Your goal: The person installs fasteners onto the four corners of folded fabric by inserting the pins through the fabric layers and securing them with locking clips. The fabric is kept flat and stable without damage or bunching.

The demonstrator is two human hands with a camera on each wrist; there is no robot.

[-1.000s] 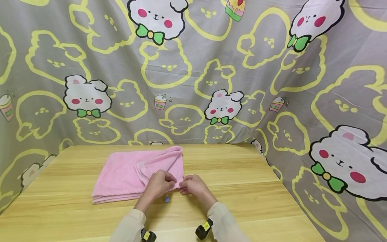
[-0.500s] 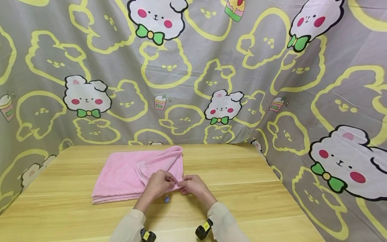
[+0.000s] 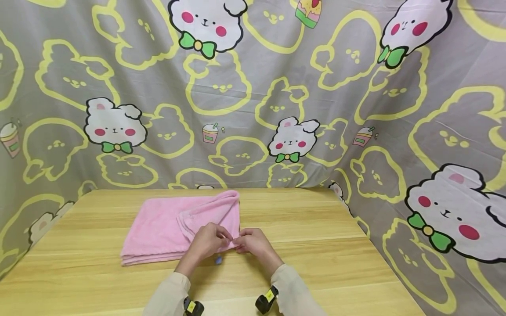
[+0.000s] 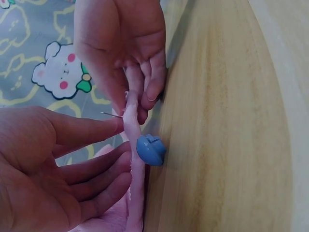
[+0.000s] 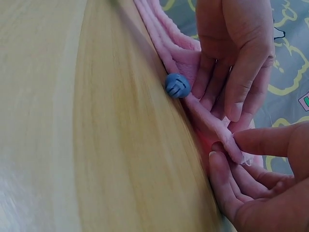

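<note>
A folded pink plush cloth (image 3: 158,226) lies on the wooden table, its upper layer turned back at the right. At its near right corner, my right hand (image 3: 254,243) pinches the edge between thumb and fingers, as the right wrist view shows (image 5: 270,188). Close beside it my left hand (image 3: 209,241) holds the same edge, fingertips right at the cloth. A thin metal pin (image 4: 111,114) sticks out of the edge by the left fingertip. Below the left hand, a small blue mushroom-shaped plastic piece (image 4: 151,150) sits against the cloth's edge at the tabletop.
The wooden table (image 3: 316,263) extends to both sides of the cloth. A grey curtain (image 3: 245,87) with cartoon bunnies hangs behind it and along its sides. Black camera mounts (image 3: 266,299) are strapped at both sleeves.
The right fingertips have shifted slightly at the cloth's corner, close to the left ones. The cloth and the blue piece stay in place.
</note>
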